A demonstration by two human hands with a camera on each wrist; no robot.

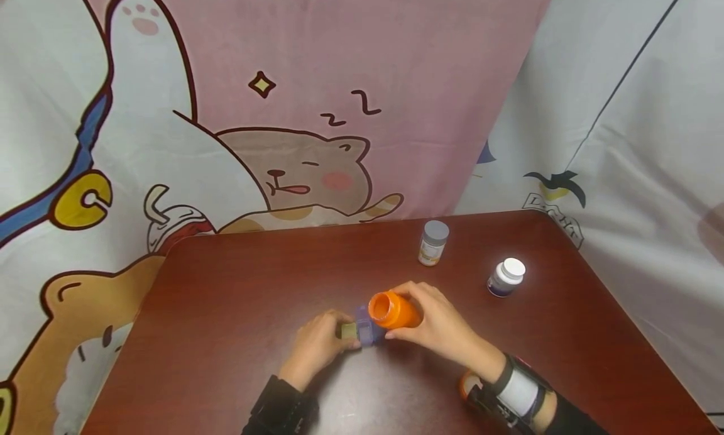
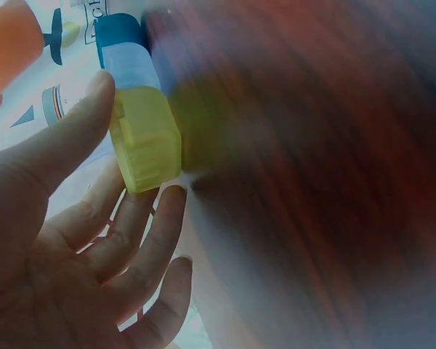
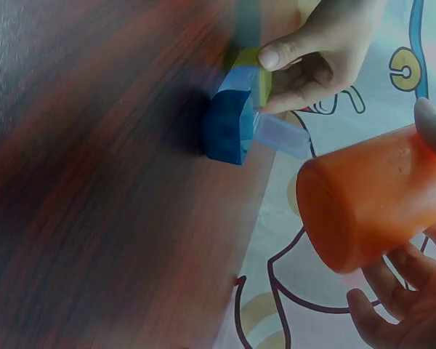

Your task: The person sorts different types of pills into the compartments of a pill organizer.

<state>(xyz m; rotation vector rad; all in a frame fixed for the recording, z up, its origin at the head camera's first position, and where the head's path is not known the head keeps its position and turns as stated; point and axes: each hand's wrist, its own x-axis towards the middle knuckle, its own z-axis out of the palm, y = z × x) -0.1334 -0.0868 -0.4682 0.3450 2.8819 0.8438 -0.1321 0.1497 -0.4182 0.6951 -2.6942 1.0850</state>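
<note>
Orange bottle (image 1: 404,312) uncapped, gripped by right hand (image 1: 442,325)

Left hand (image 1: 318,342) pinches pillbox (image 1: 365,332), lid (image 3: 283,137) raised; jar (image 1: 432,246) near desk's (image 1: 260,284) far edge capped.

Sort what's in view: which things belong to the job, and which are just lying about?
In the job:
open orange bottle, held tilted by the right hand
pill organizer, held by the left hand
orange-and-white round piece, perhaps the bottle's cap

Apparently just lying about:
gray-capped bottle
white bottle
</note>
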